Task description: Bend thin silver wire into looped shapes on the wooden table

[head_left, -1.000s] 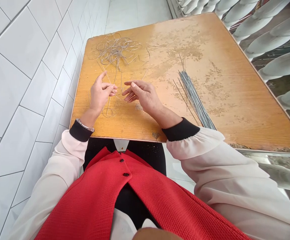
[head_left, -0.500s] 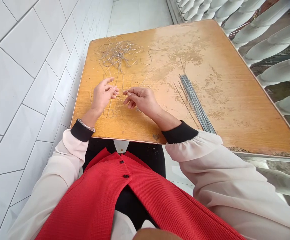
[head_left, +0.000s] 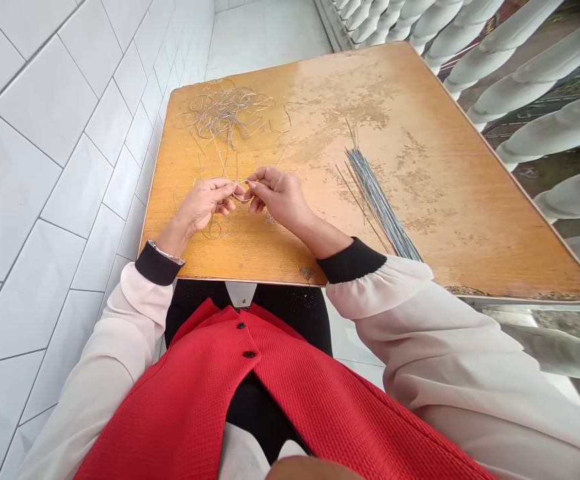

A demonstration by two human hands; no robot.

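My left hand (head_left: 203,205) and my right hand (head_left: 276,198) are close together above the wooden tabletop (head_left: 450,180), their fingertips pinching a small loop of thin silvery wire (head_left: 243,191). Strands from that loop run up the table to a loose tangle of wire (head_left: 225,112) at the far left. Another wire curl (head_left: 215,230) lies under my left wrist. To the right of my right hand lies a bundle of straight grey metal rods (head_left: 377,203), untouched.
A white tiled wall (head_left: 55,167) runs along the table's left side. A white balustrade (head_left: 530,87) stands beyond its right edge. The tabletop has worn, flaking patches. A metal bracelet (head_left: 165,253) circles my left wrist.
My hands have come together, and their fingertips now meet on the small wire loop. The tangle and the rods stay in place on the table.
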